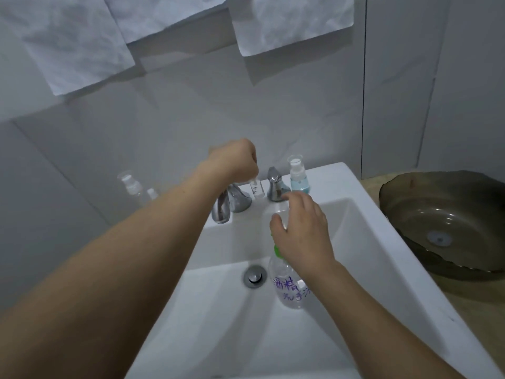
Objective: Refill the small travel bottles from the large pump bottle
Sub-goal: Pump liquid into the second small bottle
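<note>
While pinching a small clear vial (257, 188) upright behind the chrome faucet (222, 206), left hand (235, 160); right hand (303, 231), fingers relaxed, atop the labelled pump bottle (291, 285).

A home bathroom, from what I see on my feed.

I look down on a white ceramic washbasin (382, 242) with a chrome tap (221, 206) and drain plug (255, 276), pale wall tiles (396, 91) behind it, towels (292, 23) hanging above, and a wood-look tabletop (478, 310) alongside.
</note>
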`<state>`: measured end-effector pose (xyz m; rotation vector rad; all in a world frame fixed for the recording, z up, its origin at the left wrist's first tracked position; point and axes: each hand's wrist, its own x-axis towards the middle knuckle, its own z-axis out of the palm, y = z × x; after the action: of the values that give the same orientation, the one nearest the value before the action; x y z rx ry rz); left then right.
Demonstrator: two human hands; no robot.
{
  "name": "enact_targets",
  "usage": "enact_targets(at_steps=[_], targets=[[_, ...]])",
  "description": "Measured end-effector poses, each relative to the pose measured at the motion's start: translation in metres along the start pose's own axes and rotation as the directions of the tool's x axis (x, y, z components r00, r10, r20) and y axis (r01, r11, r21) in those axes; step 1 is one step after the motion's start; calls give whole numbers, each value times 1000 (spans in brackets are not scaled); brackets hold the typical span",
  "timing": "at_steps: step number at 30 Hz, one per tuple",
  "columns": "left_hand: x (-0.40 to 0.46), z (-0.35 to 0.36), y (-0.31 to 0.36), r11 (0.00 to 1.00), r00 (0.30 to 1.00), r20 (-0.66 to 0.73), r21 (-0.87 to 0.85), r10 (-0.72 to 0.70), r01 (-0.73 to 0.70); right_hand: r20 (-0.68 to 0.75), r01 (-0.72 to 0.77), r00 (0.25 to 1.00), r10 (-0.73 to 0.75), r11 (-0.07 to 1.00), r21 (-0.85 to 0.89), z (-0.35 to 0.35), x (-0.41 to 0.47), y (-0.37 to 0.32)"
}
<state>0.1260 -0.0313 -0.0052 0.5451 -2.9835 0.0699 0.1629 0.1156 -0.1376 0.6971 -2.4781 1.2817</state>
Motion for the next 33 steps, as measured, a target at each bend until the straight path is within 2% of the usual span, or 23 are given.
enact_targets(at_steps=[7, 16, 19, 25, 30, 33], targets=[[17, 26, 0, 992, 1000, -11, 127, 10, -9, 34, 32, 999, -31, 999, -27, 19, -1, 8], [13, 18, -4, 999, 999, 46, 35, -8, 6, -27, 78, 997, -78, 997, -10, 20, -2, 8], [-3, 6, -10, 1000, 1000, -24, 14, 12, -12, -75, 116, 990, -115, 993, 7, 13, -13, 3], [-52, -16, -36, 996, 943, -329, -54, 48, -70, -65, 294, 952, -299, 952, -84, 4, -28, -18], [-79, -12, -86, 971, 924, -358, -234, -136, 53, -39, 295, 954, -297, 954, -44, 24, -50, -44], [-87, -3, -120, 933, 906, -344, -336, -247, 127, 52, 343, 939, -340, 938, -49, 45, -59, -54]])
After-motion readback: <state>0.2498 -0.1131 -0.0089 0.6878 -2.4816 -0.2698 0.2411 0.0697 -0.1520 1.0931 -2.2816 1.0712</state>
